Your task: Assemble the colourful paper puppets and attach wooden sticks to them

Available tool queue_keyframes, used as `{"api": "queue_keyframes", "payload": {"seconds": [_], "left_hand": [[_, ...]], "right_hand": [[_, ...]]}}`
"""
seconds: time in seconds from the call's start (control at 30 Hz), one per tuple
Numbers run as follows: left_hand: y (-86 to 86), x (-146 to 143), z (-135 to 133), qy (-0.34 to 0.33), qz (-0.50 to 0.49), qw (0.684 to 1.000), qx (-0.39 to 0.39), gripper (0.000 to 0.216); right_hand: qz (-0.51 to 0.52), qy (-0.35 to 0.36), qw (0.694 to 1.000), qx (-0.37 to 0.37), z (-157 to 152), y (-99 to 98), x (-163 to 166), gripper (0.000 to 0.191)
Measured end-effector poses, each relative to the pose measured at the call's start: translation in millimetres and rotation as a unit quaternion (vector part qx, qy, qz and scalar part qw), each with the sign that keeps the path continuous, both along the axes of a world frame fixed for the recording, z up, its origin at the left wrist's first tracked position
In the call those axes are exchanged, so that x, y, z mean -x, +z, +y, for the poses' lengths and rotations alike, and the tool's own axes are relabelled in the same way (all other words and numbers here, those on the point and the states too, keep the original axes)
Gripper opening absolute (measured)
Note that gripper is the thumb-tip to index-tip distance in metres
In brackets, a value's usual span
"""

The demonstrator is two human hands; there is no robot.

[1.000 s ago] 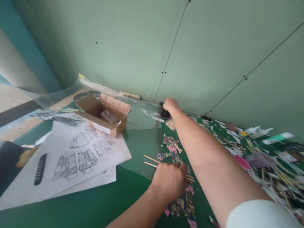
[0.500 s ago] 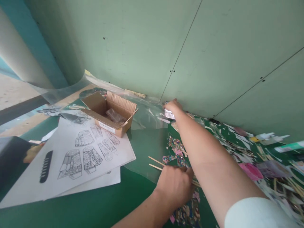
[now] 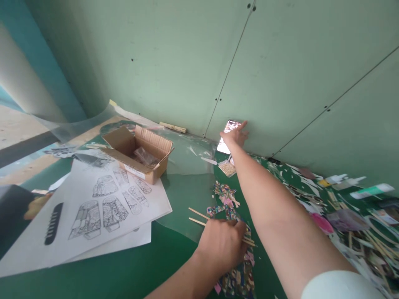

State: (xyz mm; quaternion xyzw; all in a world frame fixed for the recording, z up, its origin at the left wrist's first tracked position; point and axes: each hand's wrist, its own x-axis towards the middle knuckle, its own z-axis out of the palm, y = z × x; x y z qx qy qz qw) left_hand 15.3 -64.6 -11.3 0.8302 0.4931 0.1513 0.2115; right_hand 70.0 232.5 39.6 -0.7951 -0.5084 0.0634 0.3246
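Closed around two thin wooden sticks [image 3: 198, 213], my left hand [image 3: 222, 238] rests over a strip of colourful mosaic pieces [image 3: 238, 276]; the stick ends poke out on both sides. My right hand [image 3: 236, 135] reaches to the wall, fingers spread across a smartphone [image 3: 223, 146] with a lit screen. The phone leans upright against the wall, and my hand covers part of it. Just below it lies a small bag of beige bits [image 3: 227, 167]. More mosaic pieces [image 3: 226, 193] lie between my two hands.
Left of my hands, an open cardboard box [image 3: 158, 172] stands on printed line drawings [image 3: 85, 218], with a black comb-like piece [image 3: 54, 223] on the paper. Clear film [image 3: 187, 187] covers part of the green table. At right are glue bottles [image 3: 372, 191], a pink dish [image 3: 322, 223] and scattered scraps.
The phone screen now shows brighter, and more of it is visible. My right hand's fingers have spread on it. My left hand still holds the sticks; the view has shifted slightly.
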Motion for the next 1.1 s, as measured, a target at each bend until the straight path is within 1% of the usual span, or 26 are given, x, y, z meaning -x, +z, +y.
{"api": "queue_keyframes", "payload": {"seconds": [0.13,0.3,0.5,0.7,0.77,0.83,0.93,1.03,1.1], "left_hand": [[-3.8,-2,2,0.003,0.011,1.0,-0.004,0.016],[-6.2,-3,2,0.004,0.004,1.0,-0.005,0.016],[-7.3,-3,2,0.004,-0.003,1.0,-0.012,0.014],[-5.6,-2,3,-0.001,0.0,1.0,-0.005,0.014],[-4.8,-2,3,-0.001,0.002,1.0,-0.003,0.013],[-4.0,-2,3,-0.003,0.005,1.0,0.001,0.013],[-2.9,-2,3,-0.004,0.006,1.0,0.006,0.013],[-2.4,-2,3,-0.004,0.005,1.0,0.007,0.013],[-2.9,-2,3,-0.002,0.005,1.0,0.005,0.013]], "right_hand": [[0.005,-0.021,1.0,-0.016,10,-5.9,3,0.112],[0.003,-0.03,0.999,-0.032,17,-9.7,7,0.104],[-0.02,-0.002,0.999,-0.047,22,-8.3,8,0.107],[-0.019,0.001,0.999,-0.025,25,-8.4,3,0.11],[-0.046,0.031,0.998,0.004,30,-5.4,-5,0.112],[-0.082,0.075,0.993,0.045,36,0.1,-17,0.11],[-0.127,0.134,0.979,0.087,46,8.8,-35,0.095],[-0.16,0.191,0.961,0.119,50,12.0,-49,0.066],[-0.179,0.22,0.949,0.141,49,9.9,-54,0.052]]}}
